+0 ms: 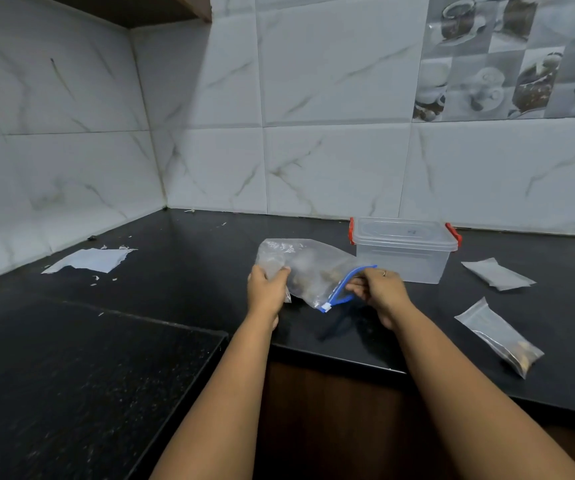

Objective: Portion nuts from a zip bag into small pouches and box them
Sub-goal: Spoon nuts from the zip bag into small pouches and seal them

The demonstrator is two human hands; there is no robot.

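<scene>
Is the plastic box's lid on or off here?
On. The clear lid sits flat on the plastic box, with red clips at both ends; whether they are latched cannot be told.

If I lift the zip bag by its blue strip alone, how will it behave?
The zip bag is probably floppy: its thin film already crumples between the left hand and right hand. The nuts bunched in the middle would likely sag and slide. It seems light.

Single head-worn wide-angle view, looking forward and down along both forearms onto a black countertop. Tiled wall corner sits at 11 o'clock, far. Hands at frame centre, close range. No second view to share coverage.
</scene>
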